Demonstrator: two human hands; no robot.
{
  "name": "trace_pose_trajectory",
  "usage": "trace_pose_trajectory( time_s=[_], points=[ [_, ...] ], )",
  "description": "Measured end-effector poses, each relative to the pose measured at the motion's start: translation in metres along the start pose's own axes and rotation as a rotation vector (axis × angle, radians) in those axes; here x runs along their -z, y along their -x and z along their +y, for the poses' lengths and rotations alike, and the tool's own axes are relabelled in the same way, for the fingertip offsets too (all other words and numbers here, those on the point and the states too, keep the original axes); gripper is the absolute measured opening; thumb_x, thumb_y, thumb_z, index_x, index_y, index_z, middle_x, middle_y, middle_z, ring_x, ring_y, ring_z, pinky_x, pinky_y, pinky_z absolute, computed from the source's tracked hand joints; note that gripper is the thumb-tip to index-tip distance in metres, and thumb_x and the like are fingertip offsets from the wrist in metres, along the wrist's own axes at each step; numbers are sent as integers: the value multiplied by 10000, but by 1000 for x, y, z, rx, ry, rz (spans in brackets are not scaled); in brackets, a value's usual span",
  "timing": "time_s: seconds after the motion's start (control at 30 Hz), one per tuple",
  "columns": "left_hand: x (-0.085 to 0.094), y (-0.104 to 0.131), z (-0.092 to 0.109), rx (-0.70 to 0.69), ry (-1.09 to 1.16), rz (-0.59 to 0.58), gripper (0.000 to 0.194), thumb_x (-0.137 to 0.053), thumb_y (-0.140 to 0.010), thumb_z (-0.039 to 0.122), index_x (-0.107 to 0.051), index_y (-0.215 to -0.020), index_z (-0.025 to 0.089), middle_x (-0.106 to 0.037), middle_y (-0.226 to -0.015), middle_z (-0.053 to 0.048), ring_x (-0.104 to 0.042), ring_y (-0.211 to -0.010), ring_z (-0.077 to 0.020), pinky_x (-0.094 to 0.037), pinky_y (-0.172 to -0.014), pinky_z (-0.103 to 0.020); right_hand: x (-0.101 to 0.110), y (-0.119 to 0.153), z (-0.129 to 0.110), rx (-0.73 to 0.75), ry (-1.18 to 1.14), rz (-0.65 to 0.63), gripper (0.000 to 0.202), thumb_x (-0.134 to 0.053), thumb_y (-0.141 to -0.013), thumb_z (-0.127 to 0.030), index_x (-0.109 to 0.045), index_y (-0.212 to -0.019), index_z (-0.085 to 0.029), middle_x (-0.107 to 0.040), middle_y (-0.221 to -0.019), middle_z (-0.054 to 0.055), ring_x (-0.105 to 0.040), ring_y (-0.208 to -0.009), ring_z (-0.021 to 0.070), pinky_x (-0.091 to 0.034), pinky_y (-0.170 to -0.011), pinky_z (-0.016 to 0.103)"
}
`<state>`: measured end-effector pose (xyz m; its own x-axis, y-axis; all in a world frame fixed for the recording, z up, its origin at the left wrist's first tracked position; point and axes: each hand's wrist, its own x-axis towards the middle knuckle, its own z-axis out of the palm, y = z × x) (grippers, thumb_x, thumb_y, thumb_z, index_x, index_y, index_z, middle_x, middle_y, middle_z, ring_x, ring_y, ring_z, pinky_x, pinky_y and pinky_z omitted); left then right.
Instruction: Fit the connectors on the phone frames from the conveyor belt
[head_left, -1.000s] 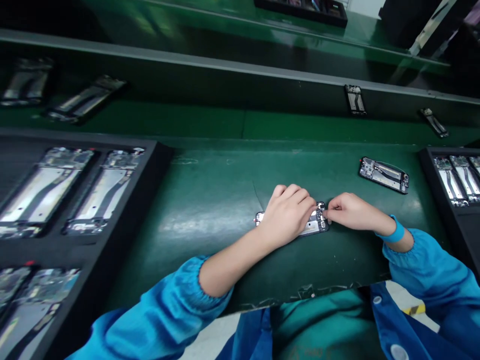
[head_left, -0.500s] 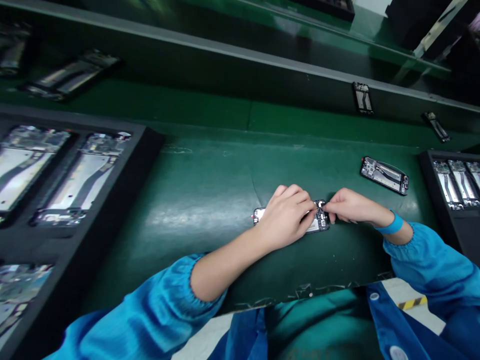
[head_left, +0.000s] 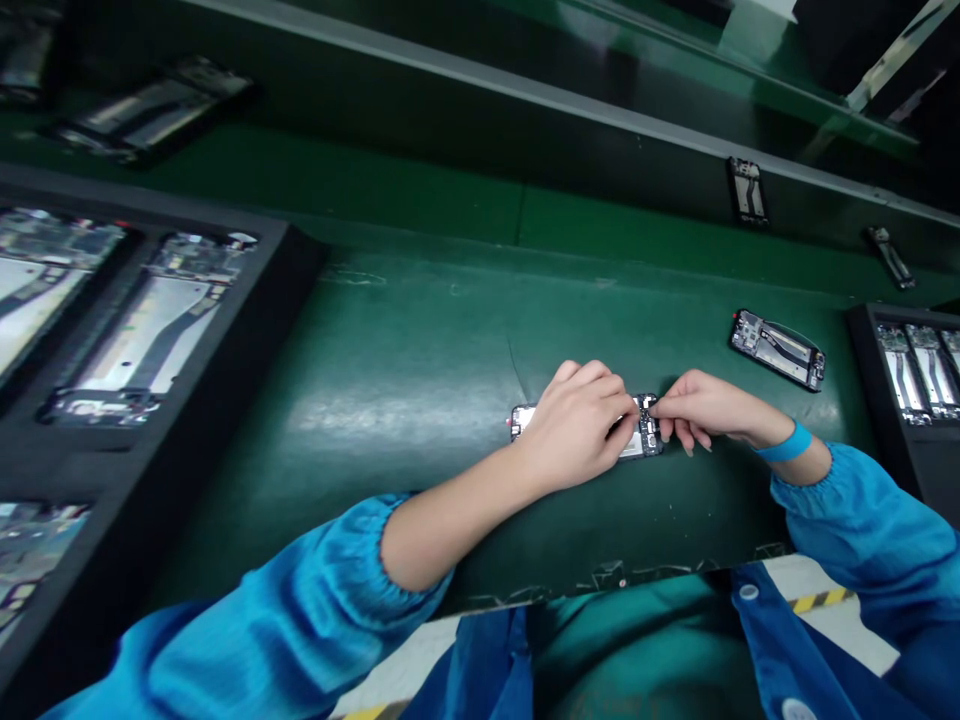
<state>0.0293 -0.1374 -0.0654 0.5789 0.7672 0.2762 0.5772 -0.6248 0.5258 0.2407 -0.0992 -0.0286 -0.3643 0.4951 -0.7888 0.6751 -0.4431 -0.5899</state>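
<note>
I see an open phone chassis (head_left: 643, 438) (circuitry exposed, metal plate inside) lying flat on the green mat (head_left: 420, 370), mid-bench. My left hand (head_left: 577, 425) presses over it, fingers curled; my right hand (head_left: 701, 408) pinches its right end. No legible markings. Black trays (head_left: 225, 400) flank the mat.

Shiny blue sleeves (head_left: 315, 610) (elastic cuffs), blue wristband (head_left: 784, 443) on right wrist.
</note>
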Motion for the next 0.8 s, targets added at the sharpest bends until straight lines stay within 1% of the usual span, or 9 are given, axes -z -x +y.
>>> trace_pose_trajectory(
  time_s=[0.13, 0.23, 0.3, 0.47, 0.67, 0.8],
  points=[
    [0, -2, -2, 67, 8, -14, 218, -568, -961, 270, -721, -825, 196, -672, -789, -33, -543, -882, -221, -313, -767, -383, 0, -3, -3, -3, 26, 25, 375, -573, -908, -241, -667, -561, -136, -602, -401, 8, -425, -277, 47, -292, -308, 137],
    [0, -3, -3, 102, 34, -22, 205, -580, -949, 270, -732, -829, 202, -678, -790, -31, -548, -890, -222, -322, -764, -380, 2, -2, -4, 12, 30, 15, 348, -571, -904, -250, -698, -603, -129, -624, -427, 10, -435, -289, 44, -271, -305, 131],
    [1, -4, -3, 101, 41, -25, 209, -575, -949, 265, -733, -828, 202, -682, -792, -34, -553, -896, -225, -328, -768, -382, 2, -1, -4, 22, 23, 21, 334, -578, -900, -255, -704, -617, -131, -628, -432, 8, -440, -292, 48, -269, -305, 133],
    [1, -4, -3, 109, 42, -24, 194, -585, -941, 266, -732, -828, 208, -683, -793, -34, -550, -886, -225, -336, -758, -383, 3, -1, -5, 30, 30, 20, 341, -600, -893, -262, -690, -589, -138, -622, -425, 6, -430, -289, 49, -317, -318, 137],
    [3, -4, -4, 105, 68, -45, 184, -591, -953, 267, -730, -846, 212, -674, -807, -31, -546, -905, -230, -339, -764, -373, 4, -2, -5, 5, 22, 9, 357, -590, -904, -271, -668, -578, -147, -606, -408, 1, -415, -276, 54, -278, -306, 153],
    [3, -10, -8, 48, 29, -56, 192, -532, -981, 225, -701, -894, 194, -651, -920, -51, -525, -883, -216, -360, -771, -359, 4, -3, -5, 9, 24, 12, 352, -580, -902, -251, -667, -577, -147, -612, -413, 3, -415, -274, 52, -272, -308, 154]
  ],
)
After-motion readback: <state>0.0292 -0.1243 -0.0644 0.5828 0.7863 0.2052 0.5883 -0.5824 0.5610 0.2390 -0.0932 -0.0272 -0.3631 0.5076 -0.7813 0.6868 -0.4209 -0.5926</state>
